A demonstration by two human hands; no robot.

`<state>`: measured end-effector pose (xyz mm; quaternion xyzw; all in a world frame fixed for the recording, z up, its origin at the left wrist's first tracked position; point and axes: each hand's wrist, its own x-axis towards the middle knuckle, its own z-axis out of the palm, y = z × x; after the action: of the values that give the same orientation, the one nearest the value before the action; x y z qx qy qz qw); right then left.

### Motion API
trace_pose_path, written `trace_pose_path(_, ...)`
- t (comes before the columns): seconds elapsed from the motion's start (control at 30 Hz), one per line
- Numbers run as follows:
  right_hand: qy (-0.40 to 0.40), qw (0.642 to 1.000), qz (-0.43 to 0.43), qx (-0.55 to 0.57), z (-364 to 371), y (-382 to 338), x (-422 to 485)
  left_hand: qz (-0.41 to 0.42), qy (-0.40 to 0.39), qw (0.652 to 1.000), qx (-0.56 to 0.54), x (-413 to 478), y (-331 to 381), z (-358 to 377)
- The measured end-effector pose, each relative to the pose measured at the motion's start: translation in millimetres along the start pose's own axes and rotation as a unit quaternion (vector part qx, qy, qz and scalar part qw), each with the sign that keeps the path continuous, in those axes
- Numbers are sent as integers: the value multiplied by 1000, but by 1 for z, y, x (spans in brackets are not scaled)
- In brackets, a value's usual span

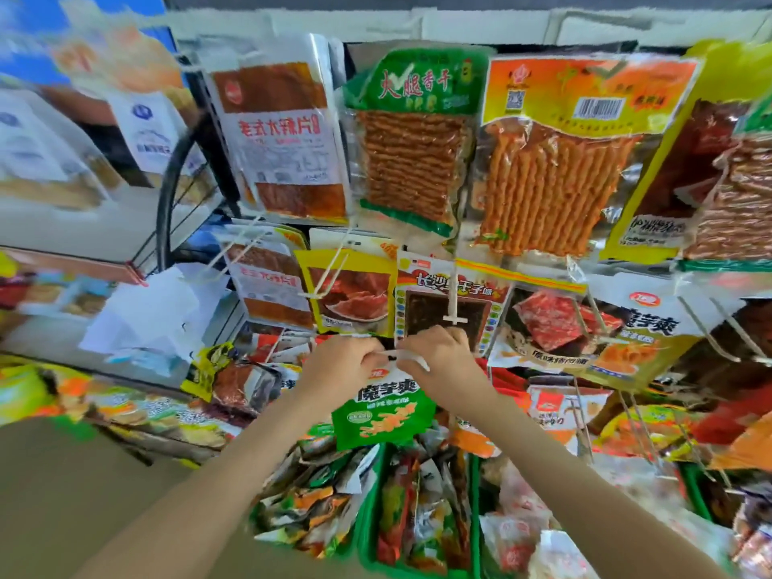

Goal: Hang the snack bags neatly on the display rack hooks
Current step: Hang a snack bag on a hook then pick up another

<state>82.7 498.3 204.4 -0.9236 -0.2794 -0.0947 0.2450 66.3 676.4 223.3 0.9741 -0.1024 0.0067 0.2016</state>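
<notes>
Green-fronted and, I judge, light, soft and crinkly, the konjac snack bag [382, 415] hangs at centre frame just below a white rack hook [453, 317], my left hand [346, 363] and right hand [440, 357] both pinching its white header, the sensible hold.

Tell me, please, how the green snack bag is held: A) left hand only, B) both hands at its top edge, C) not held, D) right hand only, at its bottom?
B: the left hand and right hand both pinch the top edge of the green snack bag.
</notes>
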Motion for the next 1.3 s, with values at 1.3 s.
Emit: trace_pose_path(1.3,44,979,169,109,63,-24,158,19,64,996,58,23,-166,-76)
